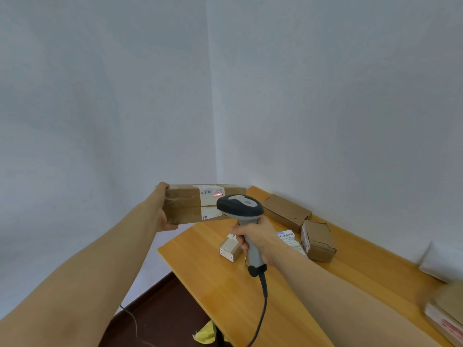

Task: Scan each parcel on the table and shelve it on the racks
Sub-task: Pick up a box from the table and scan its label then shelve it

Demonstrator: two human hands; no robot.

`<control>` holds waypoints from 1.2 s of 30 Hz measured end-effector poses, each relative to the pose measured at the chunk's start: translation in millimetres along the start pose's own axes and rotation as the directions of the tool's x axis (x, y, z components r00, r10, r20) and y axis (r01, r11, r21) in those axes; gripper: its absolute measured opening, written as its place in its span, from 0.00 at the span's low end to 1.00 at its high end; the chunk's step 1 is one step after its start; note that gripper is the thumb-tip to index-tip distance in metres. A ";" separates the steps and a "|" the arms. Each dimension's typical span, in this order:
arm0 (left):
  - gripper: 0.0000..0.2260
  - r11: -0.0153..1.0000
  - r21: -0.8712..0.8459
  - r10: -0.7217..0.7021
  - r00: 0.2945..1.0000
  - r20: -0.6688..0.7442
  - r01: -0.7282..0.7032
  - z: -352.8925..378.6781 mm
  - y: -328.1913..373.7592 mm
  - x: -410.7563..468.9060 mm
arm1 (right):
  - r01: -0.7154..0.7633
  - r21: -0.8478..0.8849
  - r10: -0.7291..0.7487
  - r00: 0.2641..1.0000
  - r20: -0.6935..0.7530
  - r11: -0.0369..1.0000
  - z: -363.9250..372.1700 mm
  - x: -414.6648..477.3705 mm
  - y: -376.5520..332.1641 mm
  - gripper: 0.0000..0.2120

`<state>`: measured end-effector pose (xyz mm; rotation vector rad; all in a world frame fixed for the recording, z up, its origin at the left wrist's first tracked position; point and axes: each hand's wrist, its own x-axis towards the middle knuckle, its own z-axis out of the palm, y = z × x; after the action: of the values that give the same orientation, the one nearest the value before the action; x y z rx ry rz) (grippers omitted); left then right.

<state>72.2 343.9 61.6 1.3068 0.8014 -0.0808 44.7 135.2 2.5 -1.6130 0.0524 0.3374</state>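
While left hand [160, 211] grips parcel [193, 204], right hand [258, 236] aims scanner [239, 205].

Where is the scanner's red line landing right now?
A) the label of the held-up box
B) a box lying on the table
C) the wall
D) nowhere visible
A: the red line lies on the white label of the box the left hand holds, beyond the scanner.

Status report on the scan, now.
Left hand holds the long parcel up. Right hand grips the scanner, red beam on its label. Nothing between them.
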 end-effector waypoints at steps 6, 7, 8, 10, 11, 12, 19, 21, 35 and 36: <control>0.11 1.000 0.002 -0.008 1.000 0.000 0.008 2.5 -2.2 4.3 | 0.008 -0.022 -0.008 1.000 -0.020 1.000 -2.5 1.2 -3.4 0.09; 0.11 1.000 0.001 -0.008 1.000 -0.001 0.008 3.3 -2.5 4.8 | 0.010 -0.020 -0.010 1.000 -0.022 1.000 -2.5 1.5 -3.3 0.09; 0.11 1.000 -0.001 -0.003 1.000 -0.003 0.003 4.0 -2.7 5.6 | 0.012 -0.017 -0.012 1.000 -0.024 1.000 -2.6 2.0 -3.1 0.09; 0.14 1.000 -0.012 0.007 1.000 -0.016 -0.007 5.1 -2.5 6.6 | 0.006 -0.022 -0.007 1.000 -0.028 1.000 -2.6 2.7 -3.1 0.09; 0.14 1.000 -0.016 0.003 1.000 -0.022 -0.004 5.4 -2.4 7.3 | 0.001 -0.025 -0.001 1.000 -0.028 1.000 -2.7 2.9 -3.2 0.08; 0.13 1.000 -0.015 -0.001 1.000 -0.022 0.000 5.6 -2.5 7.8 | -0.004 -0.020 0.004 1.000 -0.027 1.000 -2.7 2.8 -3.0 0.08; 0.12 1.000 -0.025 -0.008 1.000 -0.021 0.007 4.0 -4.0 11.1 | -0.028 0.065 0.030 0.999 -0.038 0.998 -3.4 5.6 3.6 0.05; 0.12 1.000 -0.021 -0.012 1.000 -0.021 0.012 -1.5 -5.1 9.1 | -0.030 0.127 0.040 0.996 -0.079 0.991 -6.6 8.8 5.5 0.06; 0.20 0.962 -0.228 -0.197 0.962 -0.188 0.152 -144.7 -115.6 -22.6 | -0.368 0.342 0.329 0.929 0.168 0.865 33.9 15.5 95.4 0.22; 0.23 0.953 -0.256 -0.221 0.948 -0.227 0.161 -161.4 -128.2 -29.2 | -0.374 0.324 0.327 0.925 0.193 0.869 49.5 5.9 100.2 0.20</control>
<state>-88.2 436.2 -33.7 1.0230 1.1231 0.0273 17.4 177.1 -97.6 -1.2116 0.2951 0.6784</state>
